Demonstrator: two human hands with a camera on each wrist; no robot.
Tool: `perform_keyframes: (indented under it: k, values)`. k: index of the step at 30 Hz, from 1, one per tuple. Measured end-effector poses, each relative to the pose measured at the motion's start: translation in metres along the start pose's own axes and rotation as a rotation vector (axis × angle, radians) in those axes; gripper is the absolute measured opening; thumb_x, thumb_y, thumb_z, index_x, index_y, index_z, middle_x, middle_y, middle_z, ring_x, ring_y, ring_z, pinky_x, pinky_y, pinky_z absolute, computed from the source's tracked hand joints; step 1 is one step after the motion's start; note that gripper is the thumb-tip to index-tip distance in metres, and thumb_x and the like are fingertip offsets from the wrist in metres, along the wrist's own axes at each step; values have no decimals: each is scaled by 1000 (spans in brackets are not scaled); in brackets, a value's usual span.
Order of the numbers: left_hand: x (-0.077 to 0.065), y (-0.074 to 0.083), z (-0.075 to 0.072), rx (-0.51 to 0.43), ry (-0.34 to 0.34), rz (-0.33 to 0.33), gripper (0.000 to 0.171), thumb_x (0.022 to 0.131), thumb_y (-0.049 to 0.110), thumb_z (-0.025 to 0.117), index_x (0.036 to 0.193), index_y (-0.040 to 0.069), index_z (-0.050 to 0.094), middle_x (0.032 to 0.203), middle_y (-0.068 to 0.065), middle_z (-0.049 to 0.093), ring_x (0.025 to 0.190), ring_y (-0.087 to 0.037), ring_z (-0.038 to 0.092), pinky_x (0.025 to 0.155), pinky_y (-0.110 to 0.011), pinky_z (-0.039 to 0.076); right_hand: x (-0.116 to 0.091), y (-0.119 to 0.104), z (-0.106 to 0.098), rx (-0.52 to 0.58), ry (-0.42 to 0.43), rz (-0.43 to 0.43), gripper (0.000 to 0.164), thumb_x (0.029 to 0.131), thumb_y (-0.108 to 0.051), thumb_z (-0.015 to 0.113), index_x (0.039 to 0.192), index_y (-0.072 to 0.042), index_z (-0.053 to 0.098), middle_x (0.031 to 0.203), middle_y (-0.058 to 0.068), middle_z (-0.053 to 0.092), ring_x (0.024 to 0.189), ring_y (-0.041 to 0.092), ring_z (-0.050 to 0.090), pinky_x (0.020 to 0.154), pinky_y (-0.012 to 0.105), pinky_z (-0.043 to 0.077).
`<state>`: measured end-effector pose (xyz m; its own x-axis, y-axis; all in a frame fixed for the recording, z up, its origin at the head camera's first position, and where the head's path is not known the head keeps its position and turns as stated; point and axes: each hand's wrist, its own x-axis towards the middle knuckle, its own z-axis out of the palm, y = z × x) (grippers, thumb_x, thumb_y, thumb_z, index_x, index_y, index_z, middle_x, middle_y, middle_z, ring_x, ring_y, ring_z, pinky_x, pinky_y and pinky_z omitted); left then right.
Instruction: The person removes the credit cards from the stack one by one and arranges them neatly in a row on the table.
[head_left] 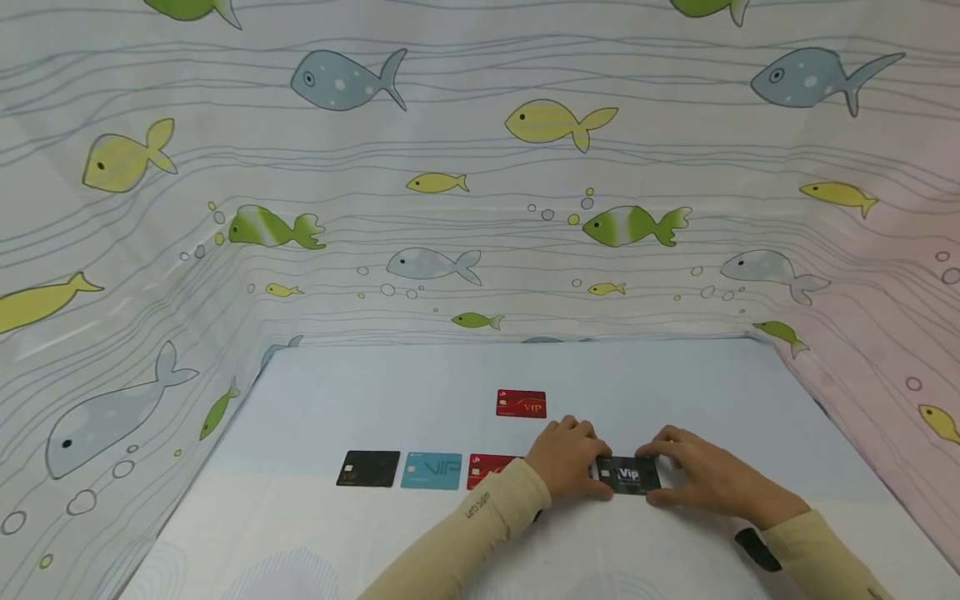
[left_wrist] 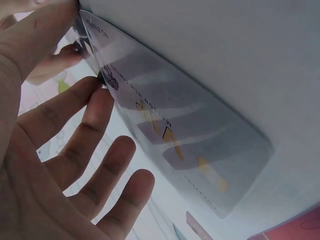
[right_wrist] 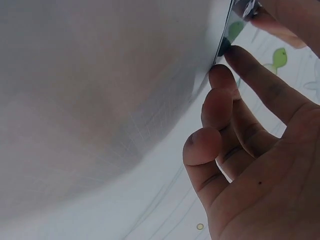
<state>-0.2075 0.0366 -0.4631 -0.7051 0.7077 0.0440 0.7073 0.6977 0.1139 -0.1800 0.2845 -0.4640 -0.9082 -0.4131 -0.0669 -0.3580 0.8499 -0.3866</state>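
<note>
A black card marked "Vip" [head_left: 628, 476] lies on the white table between my two hands. My left hand [head_left: 566, 458] grips its left end with thumb and index finger. The right hand [head_left: 708, 475] holds the opposite end, its thumb on the near corner and fingers on the far one. Under the left palm, a shiny silver-grey card [left_wrist: 175, 125] with yellow markings shows in the left wrist view; the hand hides it from the head view. In the right wrist view only a thin edge of the held card [right_wrist: 226, 37] shows beside the fingertips.
Left along the same row lie a black card [head_left: 368, 468], a blue card [head_left: 431, 471] and a red card [head_left: 487, 468], partly covered by the left sleeve. Another red card [head_left: 521, 403] sits farther back. Fish-patterned cloth [head_left: 450, 225] walls the table's back and sides.
</note>
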Motion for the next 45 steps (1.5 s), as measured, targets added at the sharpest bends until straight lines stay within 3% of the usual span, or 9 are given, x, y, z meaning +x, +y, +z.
perform_keyframes:
  k: [10,18,24,30,37,41,45]
  values:
    - [-1,0,2,2,10,-1,49,79,58,81,120,31,75,105,10,63,98,-8,52,83,-23,45,0,0,2,21,0,14,58,72,-56,86,120,-26,71,110,-8,56,96,14,54,83,42,53]
    - [-2,-2,4,-5,38,8,49,81,57,80,121,31,75,106,10,64,99,-9,52,82,-21,45,1,1,1,12,15,-23,49,82,-55,79,120,-26,70,110,-9,57,94,12,53,80,39,53]
    - [-5,-9,1,1,84,8,51,82,59,78,124,29,74,112,7,66,103,-12,56,88,-23,48,5,0,1,32,52,-51,51,90,-52,73,129,-19,66,115,-8,60,92,10,53,75,33,51]
    - [-8,-25,-2,-44,105,-26,47,83,55,78,123,29,74,114,7,67,106,-13,56,91,-26,49,9,-1,2,55,107,-66,55,94,-47,70,135,-12,61,117,-4,61,91,12,54,70,29,48]
    - [-18,-49,-7,-124,104,-114,50,83,52,80,126,28,72,118,7,66,112,-15,55,97,-31,49,14,-5,4,121,99,-60,57,95,-48,67,139,-13,58,123,-2,62,94,14,55,72,30,48]
    - [-24,-68,-10,-131,128,-126,50,85,48,80,128,25,70,123,5,66,117,-17,56,102,-35,47,17,-7,6,125,105,-66,58,96,-47,67,140,-12,57,124,-1,62,96,15,56,73,30,49]
    - [-27,-90,-15,-125,126,-147,60,86,46,80,138,22,63,130,2,65,121,-22,56,104,-40,46,21,-10,8,119,121,-75,58,96,-45,68,141,-11,56,128,1,61,97,15,56,74,31,50]
